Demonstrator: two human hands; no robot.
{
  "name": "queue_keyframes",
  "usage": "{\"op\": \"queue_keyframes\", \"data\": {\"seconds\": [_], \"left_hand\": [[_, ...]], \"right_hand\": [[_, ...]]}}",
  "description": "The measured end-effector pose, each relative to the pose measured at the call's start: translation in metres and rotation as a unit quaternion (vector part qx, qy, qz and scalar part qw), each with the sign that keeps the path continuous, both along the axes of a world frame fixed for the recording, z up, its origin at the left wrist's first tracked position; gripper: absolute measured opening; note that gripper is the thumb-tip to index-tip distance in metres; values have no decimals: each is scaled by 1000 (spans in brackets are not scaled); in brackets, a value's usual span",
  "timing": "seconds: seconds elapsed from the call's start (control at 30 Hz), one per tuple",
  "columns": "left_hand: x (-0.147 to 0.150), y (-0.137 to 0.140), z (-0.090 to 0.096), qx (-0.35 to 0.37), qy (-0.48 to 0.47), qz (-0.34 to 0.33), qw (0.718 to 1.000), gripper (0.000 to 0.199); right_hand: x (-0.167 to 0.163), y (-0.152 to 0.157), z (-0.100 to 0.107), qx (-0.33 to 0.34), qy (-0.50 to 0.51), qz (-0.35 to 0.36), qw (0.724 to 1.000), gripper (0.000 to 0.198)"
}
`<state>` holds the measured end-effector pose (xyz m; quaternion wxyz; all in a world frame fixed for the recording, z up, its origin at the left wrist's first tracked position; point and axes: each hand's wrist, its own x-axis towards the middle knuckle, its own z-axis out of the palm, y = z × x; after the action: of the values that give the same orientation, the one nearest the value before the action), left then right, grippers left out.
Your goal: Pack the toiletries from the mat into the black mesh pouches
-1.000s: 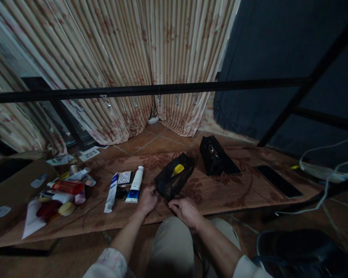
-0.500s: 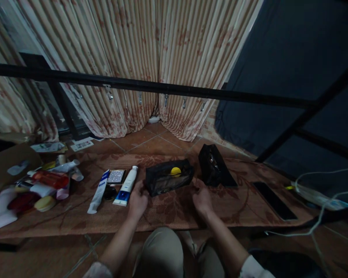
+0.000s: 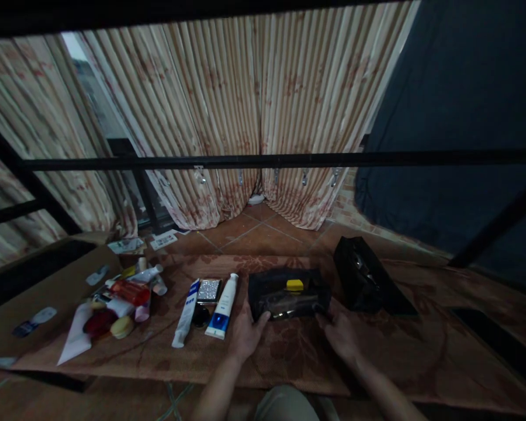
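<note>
Centrally, black pouch [image 3: 289, 297], fingers [image 3: 262, 318] at both ends

No wording, brand or number can be read. Small print runs along the white tube with a blue end [image 3: 223, 307], too blurred to spell out. The slimmer white-and-blue tube [image 3: 186, 316] bears dark blue marks, equally illegible. Dark, blocky printing covers the white paper sheet [image 3: 163, 241] behind the worktop [image 3: 289, 358]; its characters are too small to tell.
</note>
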<state>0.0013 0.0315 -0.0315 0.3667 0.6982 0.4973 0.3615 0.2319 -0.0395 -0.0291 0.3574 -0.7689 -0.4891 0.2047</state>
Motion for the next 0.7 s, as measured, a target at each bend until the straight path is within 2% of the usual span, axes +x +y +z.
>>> {"op": "queue_keyframes", "data": {"seconds": [0.07,0.17,0.27,0.37,0.43,0.47,0.57,0.7], "left_hand": [[-3,0,-2,7,-10,-9,1000,67],[-6,-2,-10,8,-16,17,1000,65],[-5,-2,-20,10,16,51,999,61],[-3,-1,-25,25,42,67,997,55],[-3,-2,-23,35,53,65,996,52],[-3,-2,-22,38,61,64,995,51],[-3,-3,-19,43,86,70,993,47],[-5,-2,-23,52,107,72,990,34]], "right_hand": [[-1,-13,-10,14,57,16,998,37],[2,-30,-26,20,108,49,993,34],[9,-37,-32,-5,83,-1,997,29],[11,-33,-25,60,84,-11,995,63],[8,-27,-16,82,115,21,990,83],[6,-24,-13,84,132,46,987,87],[-1,-16,-6,71,161,112,978,73],[-1,-8,-8,50,175,150,972,46]]}}
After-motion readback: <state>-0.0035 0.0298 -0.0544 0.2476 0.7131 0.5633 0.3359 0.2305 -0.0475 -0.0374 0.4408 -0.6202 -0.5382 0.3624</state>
